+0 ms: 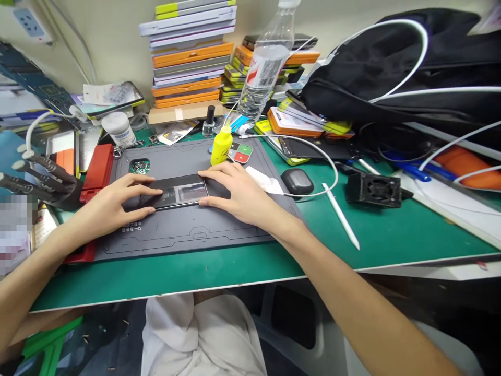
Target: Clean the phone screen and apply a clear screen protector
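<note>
**Right forearm big in the foreground, both hands on one slim dark slab**

So the bare right forearm was closest to the camera, slanting up from the lower right corner. The slab looked like a phone, or part of one, and it was over the grey mat on the green surface, long side running left to right. Couldn't tell if it lay flat or was raised a touch.

The left hand had the left end: fingers moderately spread, thumb at the near edge, one fingertip up at the far edge and another on the face. The right hand straddled the other end, thumb near, index far, gap just about the slab's width. Nothing else in either hand that I could see.

Handling-wise, my guess was light and stiff, with a slick face given the shine in the middle. If that was glass, bending or a hard press could've cracked it. I'd have gone for the long edges close to the ends, light pressure, off the glossy middle.

Oh, and the yellow bottle stood just beyond the right hand, so an easy one to bump.
</note>
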Demonstrator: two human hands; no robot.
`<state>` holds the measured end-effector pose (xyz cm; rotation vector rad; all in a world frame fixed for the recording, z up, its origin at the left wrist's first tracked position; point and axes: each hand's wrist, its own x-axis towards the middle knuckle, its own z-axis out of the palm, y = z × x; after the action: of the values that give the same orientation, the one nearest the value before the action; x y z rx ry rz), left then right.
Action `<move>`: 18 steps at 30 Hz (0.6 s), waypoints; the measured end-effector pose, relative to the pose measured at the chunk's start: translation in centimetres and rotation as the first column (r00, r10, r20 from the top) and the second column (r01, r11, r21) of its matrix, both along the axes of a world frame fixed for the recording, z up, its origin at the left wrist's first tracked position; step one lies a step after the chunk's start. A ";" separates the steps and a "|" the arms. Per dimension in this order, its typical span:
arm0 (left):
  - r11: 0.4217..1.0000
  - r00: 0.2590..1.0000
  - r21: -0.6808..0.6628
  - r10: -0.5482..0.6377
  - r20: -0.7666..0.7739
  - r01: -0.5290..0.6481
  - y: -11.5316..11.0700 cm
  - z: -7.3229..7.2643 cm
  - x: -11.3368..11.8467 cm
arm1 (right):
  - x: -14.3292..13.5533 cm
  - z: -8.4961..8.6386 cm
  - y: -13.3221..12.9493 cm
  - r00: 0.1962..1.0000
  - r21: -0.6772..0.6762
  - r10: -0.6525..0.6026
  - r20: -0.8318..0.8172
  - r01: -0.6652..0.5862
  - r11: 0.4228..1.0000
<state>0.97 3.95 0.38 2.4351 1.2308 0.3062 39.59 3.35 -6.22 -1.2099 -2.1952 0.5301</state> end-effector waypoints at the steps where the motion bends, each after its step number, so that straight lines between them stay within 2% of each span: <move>1: 1.000 1.000 0.002 0.001 -0.005 -0.001 0.0 0.1 -0.1 | 0.0 0.0 0.0 1.000 0.002 0.005 -0.004 -0.005 1.000; 18: 0.999 0.995 0.038 -0.035 -0.093 0.039 0.8 0.8 -1.4 | -0.6 -0.2 1.5 0.998 0.077 0.054 0.010 -0.055 0.996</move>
<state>-0.40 4.76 1.18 2.5282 1.2268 0.2115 38.97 4.84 -6.46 -1.1162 -2.2397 0.4588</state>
